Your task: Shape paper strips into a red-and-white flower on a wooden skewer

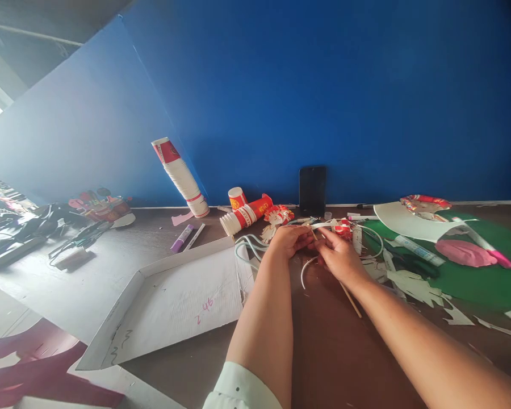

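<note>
My left hand (290,240) and my right hand (338,254) meet over the brown table, fingertips almost touching. A thin wooden stick (351,299) runs between them, its upper end at the fingers of both hands and its lower end jutting out below my right wrist. Both hands are closed in a pinch on it. A narrow white strip (305,274) curls down beside my right hand; whether the fingers also grip it is hidden. Just behind the hands lie a cut red-and-white paper cup (277,217) and another red cup piece (342,228).
An open white cardboard box lid (170,295) lies left. Stacked paper cups (183,182) lean near the blue partition (323,85), where a black phone (312,190) stands. On the right, a green sheet (485,284) carries a pink balloon (464,253), a marker (494,250) and paper scraps (421,286).
</note>
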The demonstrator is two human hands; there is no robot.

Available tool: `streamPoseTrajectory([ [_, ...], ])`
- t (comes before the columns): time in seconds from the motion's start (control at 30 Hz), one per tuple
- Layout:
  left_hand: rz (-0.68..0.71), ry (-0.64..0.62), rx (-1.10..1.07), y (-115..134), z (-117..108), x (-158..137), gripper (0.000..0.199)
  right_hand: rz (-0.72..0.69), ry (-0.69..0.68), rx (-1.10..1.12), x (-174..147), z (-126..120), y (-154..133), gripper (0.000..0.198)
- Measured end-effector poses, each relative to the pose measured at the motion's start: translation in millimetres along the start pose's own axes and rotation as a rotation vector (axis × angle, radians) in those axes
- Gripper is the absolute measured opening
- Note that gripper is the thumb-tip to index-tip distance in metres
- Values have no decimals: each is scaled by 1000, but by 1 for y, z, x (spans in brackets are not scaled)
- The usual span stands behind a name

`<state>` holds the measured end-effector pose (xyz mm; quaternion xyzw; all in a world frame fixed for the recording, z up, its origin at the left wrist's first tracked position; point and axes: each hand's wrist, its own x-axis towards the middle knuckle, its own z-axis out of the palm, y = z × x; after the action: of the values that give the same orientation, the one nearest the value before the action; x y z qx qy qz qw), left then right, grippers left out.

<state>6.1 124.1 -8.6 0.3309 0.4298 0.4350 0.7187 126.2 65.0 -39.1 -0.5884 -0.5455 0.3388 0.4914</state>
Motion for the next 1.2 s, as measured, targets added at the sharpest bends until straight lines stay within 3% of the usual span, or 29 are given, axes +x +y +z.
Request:
streamPoseTrajectory([
  [0.4,34,80,102,2,7,-5,17,-7,21,-105,-3,1,-5,53],
  [0.73,83,151,404,-3,7,4,24,-104,51,-196,-6,4,-6,50],
  [1.0,106,132,342,0,6,-1,16,-60,20,-123,-3,2,-1,53],
  [1.2,22,124,225,1,6,-1,10,-44,24,-110,-3,1,-1,51],
])
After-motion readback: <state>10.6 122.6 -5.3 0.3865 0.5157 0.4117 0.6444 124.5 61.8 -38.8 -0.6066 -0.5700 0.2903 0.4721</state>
